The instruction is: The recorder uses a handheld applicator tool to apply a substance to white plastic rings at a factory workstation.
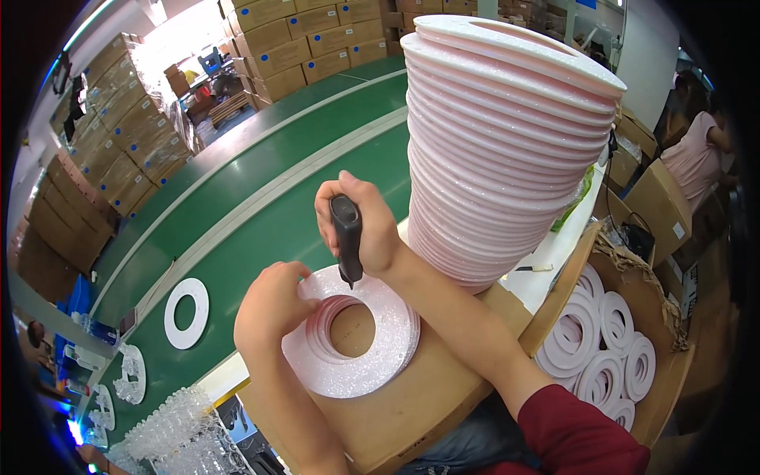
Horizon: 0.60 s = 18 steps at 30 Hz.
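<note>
My right hand [377, 237] is wrapped round the handle of a black hand tool [347, 229], held upright with its narrow tip pointing down at the rim of a glittery white ring [380, 348]. What kind of tool it is I cannot make out. The ring tops a short stack of flat rings on a cardboard box [443, 396]. Curled over the left side of the stack, my left hand [273, 305] grips the rings, its thumb at the inner edge of the hole; its other fingers are partly hidden.
A tall stack of pinkish-white rings [499, 158] rises beyond my right arm. More rings [599, 380] fill an open carton at the right. Across the green conveyor [253, 206] lies one white ring [187, 314]. Clear plastic pieces [178, 427] lie at lower left.
</note>
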Tool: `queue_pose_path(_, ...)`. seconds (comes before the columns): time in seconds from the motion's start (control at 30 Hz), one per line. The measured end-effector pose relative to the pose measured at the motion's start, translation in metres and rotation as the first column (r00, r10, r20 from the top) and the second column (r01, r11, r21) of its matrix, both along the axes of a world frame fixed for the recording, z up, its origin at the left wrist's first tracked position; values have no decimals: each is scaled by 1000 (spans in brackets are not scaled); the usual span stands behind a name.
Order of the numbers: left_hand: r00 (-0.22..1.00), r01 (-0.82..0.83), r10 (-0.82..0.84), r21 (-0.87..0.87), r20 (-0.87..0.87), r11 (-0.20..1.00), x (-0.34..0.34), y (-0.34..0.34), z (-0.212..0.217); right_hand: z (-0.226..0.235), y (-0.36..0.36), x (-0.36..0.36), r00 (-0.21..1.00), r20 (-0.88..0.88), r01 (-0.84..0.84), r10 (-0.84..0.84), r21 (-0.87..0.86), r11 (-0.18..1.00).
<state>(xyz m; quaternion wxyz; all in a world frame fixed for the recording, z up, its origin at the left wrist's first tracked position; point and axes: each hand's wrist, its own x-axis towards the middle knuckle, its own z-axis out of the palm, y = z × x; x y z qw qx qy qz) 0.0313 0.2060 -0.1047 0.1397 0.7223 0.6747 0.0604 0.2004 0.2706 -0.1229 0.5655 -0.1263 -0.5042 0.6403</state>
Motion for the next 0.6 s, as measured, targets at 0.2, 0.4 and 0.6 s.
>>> queue_pose_path(0.2,1000,-11,11,-10,-2,1000,1,-2,1,1,-5,-5,991,78,104,-111,82,991)
queue_pose_path(0.4,999,-43,44,-63,19,997,6,-3,6,-5,1,-4,984,114,125,-139,124,984)
queue_pose_path(0.6,995,-90,91,-40,38,995,5,-1,3,-6,1,-4,985,118,113,-127,115,987)
